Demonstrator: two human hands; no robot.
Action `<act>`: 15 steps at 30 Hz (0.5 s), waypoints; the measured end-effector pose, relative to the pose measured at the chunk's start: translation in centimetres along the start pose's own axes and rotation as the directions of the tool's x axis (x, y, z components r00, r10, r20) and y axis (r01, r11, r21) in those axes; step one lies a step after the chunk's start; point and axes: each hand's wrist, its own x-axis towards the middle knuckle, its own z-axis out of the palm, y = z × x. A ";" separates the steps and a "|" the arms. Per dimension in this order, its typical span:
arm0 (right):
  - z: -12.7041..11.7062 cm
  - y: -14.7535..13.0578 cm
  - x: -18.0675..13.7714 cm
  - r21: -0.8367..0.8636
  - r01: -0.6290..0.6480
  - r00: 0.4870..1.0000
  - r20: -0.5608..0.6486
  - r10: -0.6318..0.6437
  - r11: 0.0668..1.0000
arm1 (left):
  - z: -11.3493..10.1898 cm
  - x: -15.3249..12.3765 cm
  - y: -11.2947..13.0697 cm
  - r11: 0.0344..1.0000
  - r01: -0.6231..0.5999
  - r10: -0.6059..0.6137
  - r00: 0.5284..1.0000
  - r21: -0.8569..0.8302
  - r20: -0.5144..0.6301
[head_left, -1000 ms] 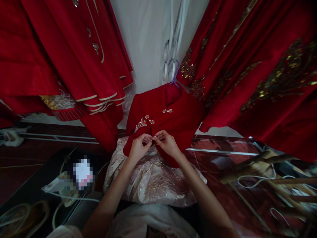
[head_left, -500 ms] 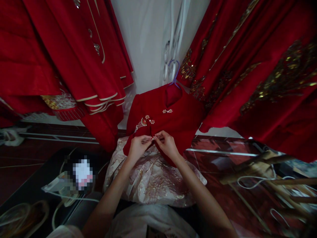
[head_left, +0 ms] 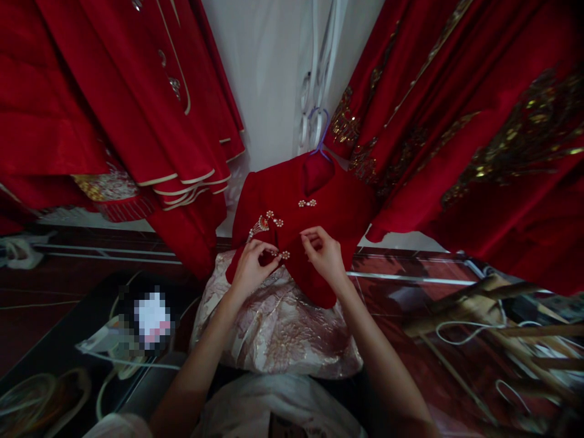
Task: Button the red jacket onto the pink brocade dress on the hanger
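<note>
A red garment [head_left: 274,188] hangs on a purple hanger [head_left: 325,131], its lower part resting over a shiny pale floral cloth [head_left: 283,328] on my lap. My left hand [head_left: 250,264] pinches the garment's front edge at a beaded flower fastener [head_left: 285,255]. To the right, just above the red fabric, my right hand [head_left: 325,252] has thumb and fingertips drawn together; whatever they may hold is too small to see. Another beaded fastener [head_left: 307,203] sits below the collar, and a beaded fan-shaped ornament [head_left: 261,224] lies on the left front.
Red garments with pale piping [head_left: 137,91] hang at left, and gold-embroidered red garments [head_left: 493,152] at right. A dark table [head_left: 59,340] at lower left bears a cable and a blurred-out item. A wooden frame [head_left: 456,310] with white cords stands at right.
My right hand has moved away from the left one, rightward and slightly up, uncovering the beaded fastener. The left hand stays at the garment's edge.
</note>
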 end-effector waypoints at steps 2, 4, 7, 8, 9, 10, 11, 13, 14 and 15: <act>-0.2 0.1 0.0 -0.067 0.001 0.997 0.077 0.004 0.998 | 0.1 -0.1 0.2 0.999 -0.020 0.019 0.999 0.029 0.028; 0.1 0.5 -0.2 -0.131 0.002 0.985 0.172 0.021 0.991 | 0.3 -0.1 0.4 0.999 -0.023 0.021 0.999 0.040 0.044; 1.0 1.3 -0.5 -0.111 -0.013 0.962 0.271 0.043 0.994 | 0.6 -0.1 0.4 1.000 -0.004 0.004 0.999 0.001 0.049; 1.4 1.5 -0.5 -0.082 -0.014 0.957 0.289 0.037 0.997 | 0.7 -0.1 0.3 1.000 0.009 -0.008 0.999 -0.027 0.048; 1.7 1.7 -0.6 -0.049 -0.012 0.954 0.297 0.026 0.999 | 0.8 -0.2 0.3 0.998 0.027 -0.024 0.999 -0.059 0.049; 2.0 1.8 -0.6 -0.019 -0.008 0.955 0.297 0.014 1.000 | 0.9 -0.2 0.3 0.995 0.046 -0.042 0.998 -0.093 0.052; 2.2 1.9 -0.6 0.005 -0.008 0.957 0.288 0.006 1.000 | 0.9 -0.2 0.3 0.990 0.064 -0.058 0.997 -0.126 0.056; 2.5 2.0 -0.7 0.039 -0.021 0.963 0.269 0.009 0.999 | 1.0 -0.2 0.4 0.982 0.082 -0.073 0.996 -0.171 0.059; 2.7 2.0 -0.7 0.053 -0.034 0.965 0.261 0.019 0.998 | 1.1 -0.2 0.5 0.980 0.082 -0.073 0.996 -0.180 0.055; 2.8 2.1 -0.7 0.065 -0.047 0.968 0.251 0.029 0.997 | 1.1 -0.2 0.6 0.981 0.079 -0.072 0.996 -0.178 0.045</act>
